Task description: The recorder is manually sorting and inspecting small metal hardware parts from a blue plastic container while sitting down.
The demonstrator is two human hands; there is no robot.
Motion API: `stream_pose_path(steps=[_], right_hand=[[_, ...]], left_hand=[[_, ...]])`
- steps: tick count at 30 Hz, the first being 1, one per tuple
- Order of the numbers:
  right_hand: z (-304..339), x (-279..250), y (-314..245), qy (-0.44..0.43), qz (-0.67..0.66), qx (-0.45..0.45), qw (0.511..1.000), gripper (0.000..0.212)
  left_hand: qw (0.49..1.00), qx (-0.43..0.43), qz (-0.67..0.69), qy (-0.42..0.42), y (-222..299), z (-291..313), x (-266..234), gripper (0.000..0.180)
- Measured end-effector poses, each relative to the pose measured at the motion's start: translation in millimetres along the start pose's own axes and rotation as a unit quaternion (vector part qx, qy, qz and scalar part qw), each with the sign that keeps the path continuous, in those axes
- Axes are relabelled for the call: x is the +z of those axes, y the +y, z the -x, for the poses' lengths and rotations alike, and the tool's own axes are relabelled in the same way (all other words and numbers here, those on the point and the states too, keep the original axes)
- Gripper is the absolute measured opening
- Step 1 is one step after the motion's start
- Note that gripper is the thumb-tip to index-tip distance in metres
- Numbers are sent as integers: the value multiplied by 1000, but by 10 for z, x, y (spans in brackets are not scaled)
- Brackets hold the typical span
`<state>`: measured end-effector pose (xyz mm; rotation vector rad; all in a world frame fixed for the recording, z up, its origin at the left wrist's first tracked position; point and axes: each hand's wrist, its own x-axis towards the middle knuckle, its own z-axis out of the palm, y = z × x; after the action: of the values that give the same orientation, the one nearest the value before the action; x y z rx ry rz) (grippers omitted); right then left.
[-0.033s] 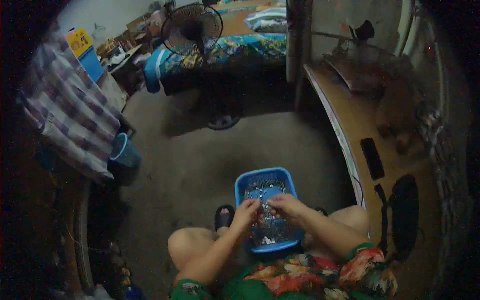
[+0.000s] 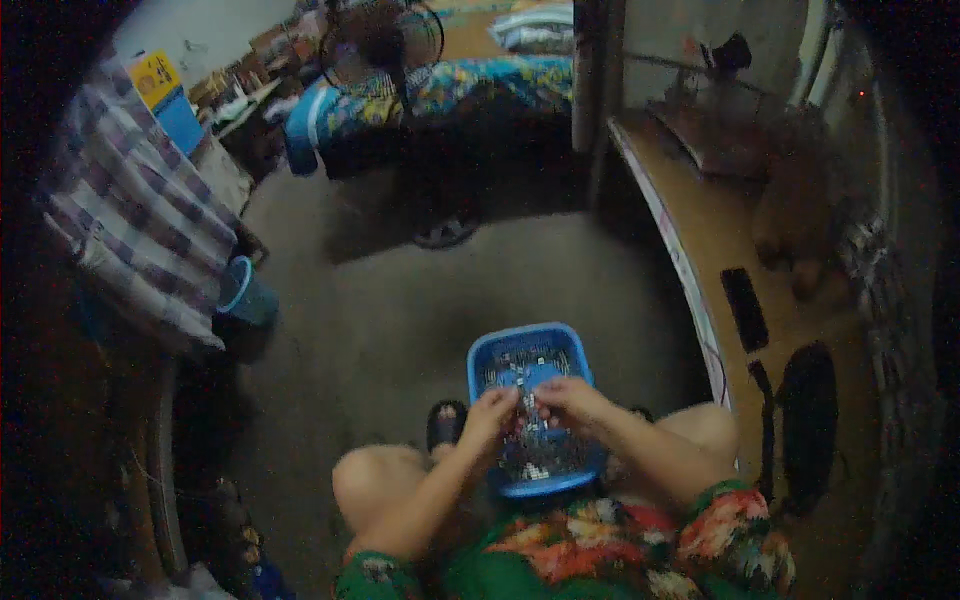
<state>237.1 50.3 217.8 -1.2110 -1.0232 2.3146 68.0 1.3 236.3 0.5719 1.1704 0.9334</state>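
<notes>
A blue plastic basket (image 2: 546, 490) sits low in front of me, between my knees. Small shiny, pale and dark pieces (image 2: 537, 470) lie scattered in it, too small to name. Something flat and blue (image 2: 548, 371) shows toward its far end. Above the basket's middle, my left hand (image 2: 490, 413) has its fingers pinched together. My right hand (image 2: 570, 401) is pinched in the same way, a short gap to its right. Whatever the fingertips hold is too small and blurred to make out.
To the right runs a wooden desk (image 2: 690, 215) with a dark slim object (image 2: 744, 308) on it. A standing fan (image 2: 383, 50) is in front of a bed (image 2: 470, 85). On the left, a checked cloth (image 2: 150, 225) hangs beside a blue bin (image 2: 248, 297).
The whole scene sits slightly higher in the picture. Both hands stay pinched over the basket, with hardly any shift between them.
</notes>
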Motion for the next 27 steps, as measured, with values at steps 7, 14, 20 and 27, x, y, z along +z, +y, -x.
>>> stream_pose_path(steps=[7, 14, 20, 27], right_hand=[[-9, 49, -89, -34, -83, -7, 996, 18], [62, 105, -129, -18, -51, -10, 998, 17], [53, 117, -98, -15, -15, -43, 999, 16], [99, 202, -180, 31, 31, -41, 998, 17]], left_hand=[[994, -27, 95, -39, 2, -61, -56, 20], [989, -55, 125, -62, 47, 16, -23, 23], [988, -73, 126, -59, 36, 61, 16, 26], [989, -70, 114, -69, 17, 17, 10, 29]])
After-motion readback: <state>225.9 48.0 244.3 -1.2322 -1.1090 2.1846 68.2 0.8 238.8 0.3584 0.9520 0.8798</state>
